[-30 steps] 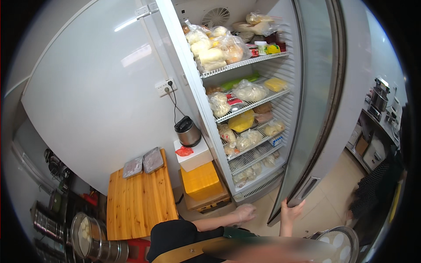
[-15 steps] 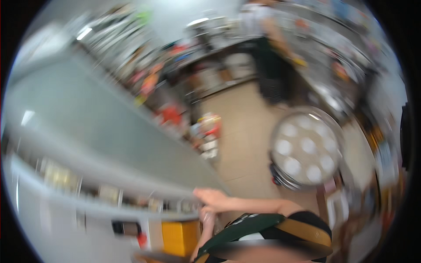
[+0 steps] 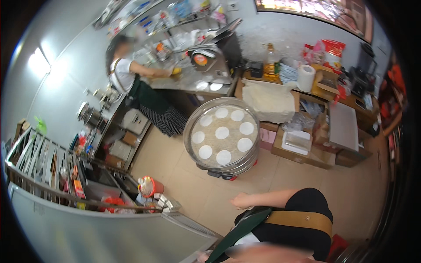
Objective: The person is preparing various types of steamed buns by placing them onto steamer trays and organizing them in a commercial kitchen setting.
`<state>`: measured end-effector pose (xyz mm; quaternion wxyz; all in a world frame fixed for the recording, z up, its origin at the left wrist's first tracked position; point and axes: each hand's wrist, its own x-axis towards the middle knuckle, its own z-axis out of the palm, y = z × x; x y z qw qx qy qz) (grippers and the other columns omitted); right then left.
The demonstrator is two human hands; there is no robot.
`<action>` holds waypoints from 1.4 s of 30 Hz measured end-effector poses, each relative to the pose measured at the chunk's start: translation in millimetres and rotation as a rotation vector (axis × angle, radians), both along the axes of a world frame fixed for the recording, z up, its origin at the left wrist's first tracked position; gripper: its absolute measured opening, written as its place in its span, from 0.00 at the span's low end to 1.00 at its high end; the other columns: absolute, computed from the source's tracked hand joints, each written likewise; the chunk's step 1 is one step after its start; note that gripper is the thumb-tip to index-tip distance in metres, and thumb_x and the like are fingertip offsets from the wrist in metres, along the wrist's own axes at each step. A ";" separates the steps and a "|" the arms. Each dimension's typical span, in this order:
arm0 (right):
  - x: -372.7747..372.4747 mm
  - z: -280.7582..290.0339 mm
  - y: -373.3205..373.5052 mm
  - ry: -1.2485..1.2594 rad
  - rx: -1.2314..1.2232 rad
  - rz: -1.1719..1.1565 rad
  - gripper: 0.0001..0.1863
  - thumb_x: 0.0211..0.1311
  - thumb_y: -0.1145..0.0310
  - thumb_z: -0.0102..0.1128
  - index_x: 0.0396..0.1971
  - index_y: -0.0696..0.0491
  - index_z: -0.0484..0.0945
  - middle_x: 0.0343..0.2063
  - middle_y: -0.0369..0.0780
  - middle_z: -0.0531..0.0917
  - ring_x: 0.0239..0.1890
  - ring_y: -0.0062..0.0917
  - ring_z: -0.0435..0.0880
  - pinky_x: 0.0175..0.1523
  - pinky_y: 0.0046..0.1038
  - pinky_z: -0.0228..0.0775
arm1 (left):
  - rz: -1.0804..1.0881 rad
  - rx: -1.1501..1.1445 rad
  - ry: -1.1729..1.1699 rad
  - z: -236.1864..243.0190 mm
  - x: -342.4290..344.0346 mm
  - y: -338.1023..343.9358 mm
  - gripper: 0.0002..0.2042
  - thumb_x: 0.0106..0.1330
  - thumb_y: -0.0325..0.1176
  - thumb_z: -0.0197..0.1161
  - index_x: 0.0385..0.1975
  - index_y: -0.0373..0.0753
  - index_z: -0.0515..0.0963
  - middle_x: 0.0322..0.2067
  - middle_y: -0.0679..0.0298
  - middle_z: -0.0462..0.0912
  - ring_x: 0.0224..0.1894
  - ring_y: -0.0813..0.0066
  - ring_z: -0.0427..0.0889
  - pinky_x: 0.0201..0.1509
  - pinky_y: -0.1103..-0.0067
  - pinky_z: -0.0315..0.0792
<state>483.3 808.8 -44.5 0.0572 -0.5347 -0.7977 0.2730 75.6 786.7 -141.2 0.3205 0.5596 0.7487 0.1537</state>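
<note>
My right hand [image 3: 241, 201] hangs over the floor with its fingers loosely apart, and I see nothing in it. Only a small part of my left hand [image 3: 203, 256] shows at the lower edge, beside the end of a tall pale grey cabinet [image 3: 114, 232]; its fingers are hidden by my green apron. Ahead of my right hand, apart from it, stands a large round metal steamer [image 3: 191, 154] with stacked tiers. Several flat white rounds [image 3: 222, 133] lie spread over its pale lining.
At the metal counter, a co-worker [image 3: 144, 94] reaches with a yellow-gloved hand beside a machine [image 3: 212, 61]. A red bucket [image 3: 151, 187] stands on the floor to the left. Cardboard boxes [image 3: 302, 153] and a table with an oil bottle [image 3: 271, 65] line the right.
My view has swung right, away from the cabinet. My right hand has come off the cabinet's edge and hangs free. The steamer now sits nearer the middle.
</note>
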 end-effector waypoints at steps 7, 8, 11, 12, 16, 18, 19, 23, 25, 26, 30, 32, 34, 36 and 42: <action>-0.7 -6.6 -108.7 0.007 -0.174 -0.453 0.25 0.44 0.59 0.54 0.41 0.59 0.65 0.28 0.48 0.77 0.32 0.39 0.76 0.33 0.37 0.69 | -0.609 -0.369 0.116 -42.3 66.1 19.9 0.22 0.58 0.48 0.43 0.27 0.32 0.72 0.25 0.54 0.76 0.28 0.68 0.73 0.30 0.73 0.65; 9.9 -8.0 -128.6 0.051 -0.300 -0.539 0.22 0.44 0.59 0.53 0.37 0.58 0.68 0.28 0.48 0.77 0.32 0.39 0.76 0.33 0.37 0.69 | -0.625 -0.374 0.109 -44.4 86.0 16.1 0.22 0.58 0.48 0.43 0.27 0.32 0.72 0.25 0.54 0.76 0.28 0.68 0.73 0.30 0.73 0.65; 43.7 -27.5 -221.6 0.035 -0.322 -0.921 0.16 0.42 0.59 0.52 0.28 0.56 0.74 0.28 0.48 0.77 0.32 0.39 0.76 0.33 0.37 0.68 | -0.565 -0.608 -0.099 -0.5 174.4 28.7 0.17 0.58 0.45 0.45 0.28 0.37 0.74 0.23 0.53 0.75 0.26 0.65 0.73 0.31 0.69 0.64; 54.3 -39.1 -248.0 0.059 -0.428 -1.134 0.17 0.43 0.59 0.51 0.31 0.55 0.74 0.31 0.47 0.77 0.34 0.38 0.76 0.36 0.36 0.68 | -0.621 -0.602 -0.303 -37.5 174.9 42.7 0.16 0.57 0.45 0.47 0.28 0.38 0.74 0.24 0.53 0.75 0.27 0.65 0.74 0.32 0.69 0.65; 73.7 -72.2 -376.5 0.233 -0.299 -1.939 0.18 0.41 0.60 0.55 0.29 0.58 0.73 0.26 0.47 0.77 0.31 0.37 0.77 0.34 0.34 0.68 | -1.295 -0.317 0.375 -57.8 235.0 58.3 0.14 0.57 0.39 0.44 0.33 0.40 0.74 0.36 0.54 0.75 0.39 0.63 0.75 0.40 0.70 0.67; 63.8 -107.9 -443.8 0.287 -0.129 -2.179 0.19 0.39 0.58 0.58 0.25 0.60 0.74 0.21 0.48 0.77 0.27 0.38 0.77 0.30 0.33 0.69 | -1.526 -0.215 0.608 -34.6 296.7 37.2 0.14 0.56 0.38 0.43 0.34 0.41 0.74 0.37 0.54 0.75 0.40 0.62 0.74 0.41 0.70 0.67; 57.7 -123.6 -475.5 0.358 -0.227 -2.224 0.17 0.41 0.61 0.56 0.24 0.61 0.73 0.19 0.47 0.76 0.24 0.34 0.76 0.27 0.32 0.67 | -1.696 -0.116 0.847 -23.8 313.3 20.5 0.14 0.56 0.37 0.43 0.34 0.41 0.74 0.38 0.54 0.74 0.41 0.61 0.74 0.42 0.70 0.67; 49.6 -144.4 -577.3 0.485 -0.490 -2.383 0.13 0.47 0.66 0.52 0.23 0.64 0.70 0.16 0.45 0.73 0.18 0.26 0.72 0.20 0.27 0.63 | -1.886 -0.036 0.906 -70.7 372.2 -22.6 0.12 0.54 0.36 0.45 0.32 0.41 0.75 0.37 0.56 0.75 0.41 0.62 0.73 0.42 0.72 0.67; 41.2 -143.8 -604.7 0.461 -0.582 -2.423 0.12 0.48 0.67 0.50 0.24 0.64 0.70 0.16 0.44 0.73 0.17 0.25 0.71 0.20 0.26 0.62 | -1.338 -0.329 0.501 -108.6 430.4 -37.1 0.16 0.51 0.44 0.52 0.30 0.38 0.75 0.31 0.55 0.77 0.35 0.66 0.76 0.37 0.76 0.67; 33.0 -149.5 -620.0 0.564 -0.468 -2.649 0.13 0.48 0.67 0.49 0.27 0.64 0.70 0.19 0.45 0.74 0.18 0.27 0.72 0.22 0.27 0.63 | -1.565 -0.208 0.544 -61.9 485.6 -106.8 0.14 0.50 0.40 0.47 0.34 0.44 0.74 0.38 0.57 0.74 0.42 0.62 0.72 0.44 0.74 0.67; 30.0 -148.9 -660.5 0.609 -0.296 -2.713 0.21 0.47 0.67 0.48 0.41 0.65 0.68 0.28 0.48 0.75 0.25 0.34 0.73 0.32 0.31 0.65 | -2.076 0.013 0.387 4.3 632.3 -249.7 0.17 0.53 0.43 0.45 0.28 0.37 0.75 0.32 0.49 0.74 0.35 0.55 0.74 0.40 0.70 0.68; 38.4 -140.0 -673.7 0.557 -0.306 -2.676 0.24 0.46 0.66 0.50 0.44 0.64 0.66 0.29 0.49 0.75 0.27 0.33 0.74 0.33 0.30 0.65 | -1.818 -0.174 0.102 18.5 680.8 -312.4 0.19 0.51 0.46 0.49 0.32 0.36 0.74 0.31 0.50 0.76 0.36 0.55 0.75 0.42 0.70 0.67; 48.7 -155.1 -688.5 0.530 -0.317 -2.717 0.25 0.46 0.66 0.51 0.44 0.64 0.65 0.30 0.49 0.75 0.28 0.31 0.74 0.32 0.29 0.66 | -1.905 -0.186 -0.084 34.6 716.9 -375.3 0.19 0.52 0.46 0.51 0.33 0.34 0.74 0.28 0.50 0.77 0.35 0.58 0.76 0.41 0.72 0.67; 60.7 -170.6 -709.4 0.859 -0.215 -2.758 0.27 0.46 0.64 0.53 0.46 0.63 0.64 0.29 0.47 0.75 0.27 0.27 0.75 0.30 0.25 0.66 | -1.961 -0.210 -0.101 44.0 743.7 -429.2 0.19 0.52 0.46 0.51 0.31 0.33 0.74 0.27 0.50 0.77 0.34 0.59 0.76 0.40 0.72 0.68; 122.4 -203.2 -822.5 0.748 0.168 -2.934 0.26 0.48 0.62 0.54 0.42 0.65 0.65 0.24 0.44 0.75 0.21 0.24 0.74 0.22 0.23 0.67 | -1.987 -0.260 -0.199 8.4 820.4 -554.3 0.17 0.52 0.47 0.51 0.27 0.37 0.76 0.25 0.53 0.77 0.31 0.61 0.77 0.37 0.72 0.68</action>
